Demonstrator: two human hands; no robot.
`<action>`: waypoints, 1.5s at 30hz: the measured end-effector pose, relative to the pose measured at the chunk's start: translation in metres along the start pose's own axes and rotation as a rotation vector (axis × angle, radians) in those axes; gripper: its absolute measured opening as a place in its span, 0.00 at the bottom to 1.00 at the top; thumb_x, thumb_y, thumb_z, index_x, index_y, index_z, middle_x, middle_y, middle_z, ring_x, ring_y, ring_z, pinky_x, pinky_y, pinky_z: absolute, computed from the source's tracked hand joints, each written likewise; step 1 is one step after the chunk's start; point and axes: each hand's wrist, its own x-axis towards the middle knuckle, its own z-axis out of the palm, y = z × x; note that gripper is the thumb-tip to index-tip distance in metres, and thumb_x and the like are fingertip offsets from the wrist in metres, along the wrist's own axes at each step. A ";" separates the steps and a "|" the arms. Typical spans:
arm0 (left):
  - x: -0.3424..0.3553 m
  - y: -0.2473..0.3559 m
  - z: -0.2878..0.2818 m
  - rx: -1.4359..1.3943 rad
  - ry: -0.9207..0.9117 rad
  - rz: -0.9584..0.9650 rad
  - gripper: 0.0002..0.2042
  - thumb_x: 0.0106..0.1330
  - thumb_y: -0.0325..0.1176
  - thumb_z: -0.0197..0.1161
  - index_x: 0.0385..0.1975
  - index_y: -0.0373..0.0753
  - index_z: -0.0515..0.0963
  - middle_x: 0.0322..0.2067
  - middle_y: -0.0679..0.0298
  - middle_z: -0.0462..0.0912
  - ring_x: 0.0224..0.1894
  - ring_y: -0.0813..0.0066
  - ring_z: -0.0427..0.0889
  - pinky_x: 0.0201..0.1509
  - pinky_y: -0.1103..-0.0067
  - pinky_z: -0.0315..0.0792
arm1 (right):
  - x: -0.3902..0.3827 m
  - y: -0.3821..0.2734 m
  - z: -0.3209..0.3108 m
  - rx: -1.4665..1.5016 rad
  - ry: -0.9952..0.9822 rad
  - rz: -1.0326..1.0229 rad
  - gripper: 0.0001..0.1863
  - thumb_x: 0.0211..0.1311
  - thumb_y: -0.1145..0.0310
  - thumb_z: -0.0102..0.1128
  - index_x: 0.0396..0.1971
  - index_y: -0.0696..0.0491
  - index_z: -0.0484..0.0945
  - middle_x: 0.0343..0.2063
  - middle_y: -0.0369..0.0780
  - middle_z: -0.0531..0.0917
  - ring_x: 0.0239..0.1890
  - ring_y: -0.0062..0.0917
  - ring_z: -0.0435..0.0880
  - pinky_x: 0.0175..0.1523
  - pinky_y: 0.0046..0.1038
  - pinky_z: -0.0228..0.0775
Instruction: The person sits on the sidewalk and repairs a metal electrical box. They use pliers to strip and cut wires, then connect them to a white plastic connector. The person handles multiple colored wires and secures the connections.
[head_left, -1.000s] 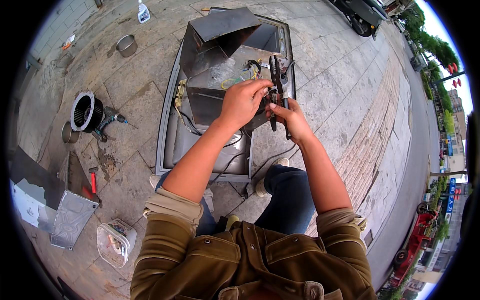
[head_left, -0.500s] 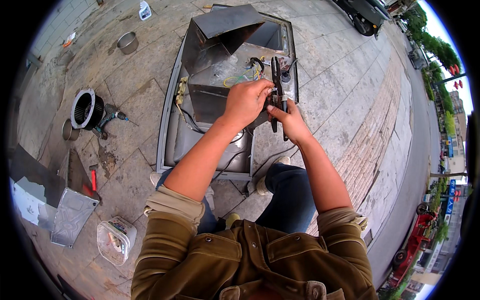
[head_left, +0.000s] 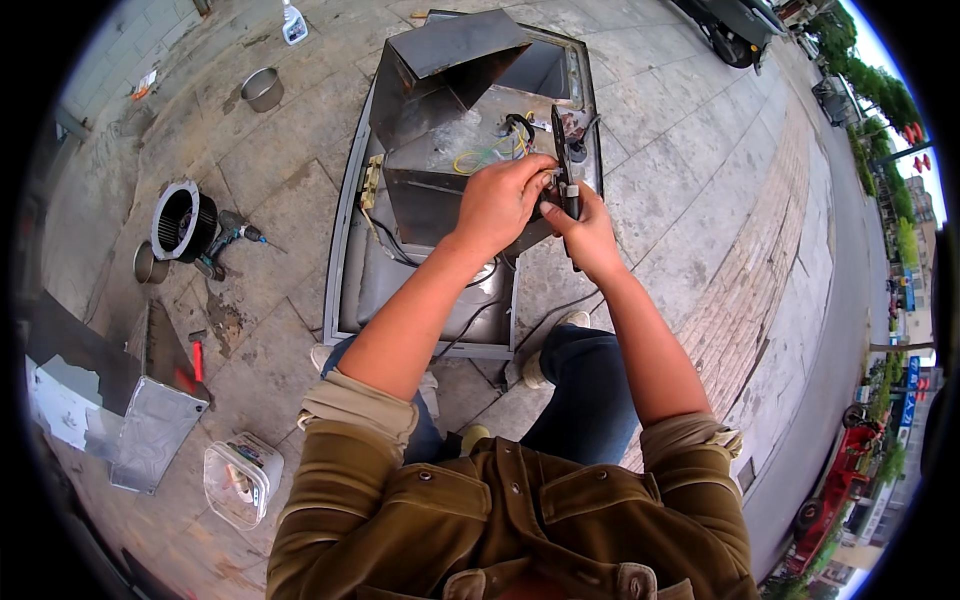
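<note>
Over the right side of an opened metal cabinet [head_left: 372, 285], the hands are close together — the right hand [head_left: 585, 235] wrapped around dark pliers [head_left: 571, 195], the left hand [head_left: 497, 202] bunched just beside them — though whether the left grips anything, I cannot tell. Wires [head_left: 520, 124] show beyond.

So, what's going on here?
Someone is working over an opened metal appliance with exposed wires. Their right fingers hold a dark pliers-like tool; their left fingers meet beside it, and whether they pinch anything is too small to tell. A drill, a hammer and a drum-shaped fan lie off to the left.
</note>
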 end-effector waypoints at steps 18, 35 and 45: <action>-0.005 -0.013 -0.049 -0.511 0.079 -0.504 0.07 0.70 0.27 0.54 0.45 0.36 0.74 0.42 0.65 0.79 0.32 0.81 0.80 0.35 0.84 0.71 | 0.040 -0.009 -0.027 -0.782 0.362 -0.172 0.43 0.43 0.53 0.73 0.57 0.61 0.68 0.41 0.51 0.78 0.48 0.45 0.76 0.55 0.41 0.64; -0.060 0.014 0.015 -0.243 -0.309 -0.168 0.12 0.62 0.26 0.61 0.46 0.38 0.76 0.56 0.58 0.74 0.60 0.65 0.73 0.61 0.75 0.68 | 0.012 0.003 -0.031 0.716 0.183 -0.100 0.16 0.55 0.64 0.67 0.40 0.55 0.75 0.31 0.33 0.79 0.35 0.19 0.76 0.42 0.22 0.66; -0.028 0.027 -0.045 0.205 -0.111 -0.025 0.08 0.60 0.32 0.67 0.29 0.36 0.77 0.26 0.62 0.80 0.28 0.70 0.79 0.32 0.78 0.72 | 0.005 -0.004 -0.044 0.575 0.226 -0.072 0.28 0.54 0.67 0.68 0.53 0.64 0.70 0.35 0.36 0.78 0.41 0.20 0.75 0.51 0.23 0.64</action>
